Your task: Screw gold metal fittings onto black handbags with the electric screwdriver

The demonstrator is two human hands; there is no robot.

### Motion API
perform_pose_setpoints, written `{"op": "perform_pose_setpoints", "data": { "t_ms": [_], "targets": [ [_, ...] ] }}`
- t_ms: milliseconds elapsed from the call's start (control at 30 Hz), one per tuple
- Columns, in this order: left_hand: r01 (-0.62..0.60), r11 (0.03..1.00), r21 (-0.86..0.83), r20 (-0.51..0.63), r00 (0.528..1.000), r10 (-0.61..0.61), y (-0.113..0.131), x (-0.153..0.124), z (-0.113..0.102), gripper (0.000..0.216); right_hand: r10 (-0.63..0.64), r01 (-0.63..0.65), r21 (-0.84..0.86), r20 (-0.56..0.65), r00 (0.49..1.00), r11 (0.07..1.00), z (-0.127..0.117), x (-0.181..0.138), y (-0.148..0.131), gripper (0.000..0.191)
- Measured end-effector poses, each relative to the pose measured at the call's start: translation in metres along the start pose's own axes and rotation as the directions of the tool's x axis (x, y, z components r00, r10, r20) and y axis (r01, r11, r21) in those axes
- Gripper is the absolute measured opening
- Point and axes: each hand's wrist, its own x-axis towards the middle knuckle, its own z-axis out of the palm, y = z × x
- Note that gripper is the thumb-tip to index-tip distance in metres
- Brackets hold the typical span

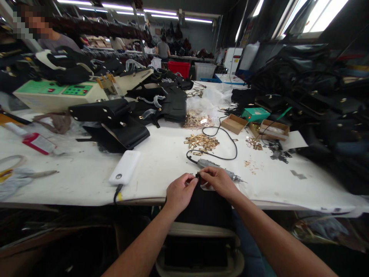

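Both left hand [179, 193] and right hand [219, 181] pinch a dark piece [197, 176], mostly hidden.

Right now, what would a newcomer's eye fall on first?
The left hand and right hand, meeting at a small dark piece by the front edge of the white table. Beyond them lies a pile of gold-coloured metal pieces. Farther back, a bright red bin stands out.

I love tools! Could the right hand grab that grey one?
Probably yes: the grey tool lies just beyond the right hand, nothing seems between, but that hand is busy at a small dark piece.
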Motion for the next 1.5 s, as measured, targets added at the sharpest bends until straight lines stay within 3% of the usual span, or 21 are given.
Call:
{"op": "perform_pose_setpoints", "data": {
  "t_ms": [167, 333, 767, 1100, 1500],
  "targets": [
    [0.016, 0.999, -0.034, -0.017, 1.0, -0.017, -0.001, 0.002, 0.002, 0.027, 0.059, -0.06, 0.02, 0.054, 0.997, 0.998, -0.002, 0.0, -0.003, 0.036],
    [0.008, 0.999, -0.035, -0.015, 1.0, -0.009, -0.001, 0.001, 0.002, 0.029, 0.036, -0.039, 0.036, 0.083, 0.996, 0.999, -0.001, 0.0, -0.003, 0.034],
    [0.038, 0.987, -0.155, 0.011, 0.999, -0.036, -0.002, 0.011, 0.002, 0.032, 0.08, -0.082, 0.05, 0.033, 0.996, 0.995, 0.002, 0.001, 0.0, 0.023],
    [0.043, 0.979, -0.201, 0.021, 0.999, -0.039, 0.002, 0.019, 0.007, 0.023, 0.038, -0.037, 0.015, -0.046, 0.998, 0.999, 0.006, 0.005, 0.007, 0.021],
    [0.087, 0.985, -0.149, 0.001, 0.996, -0.088, 0.006, 0.021, 0.012, 0.022, 0.046, -0.044, 0.031, -0.068, 0.997, 0.999, 0.004, 0.005, 0.01, 0.019]
  ]
}}
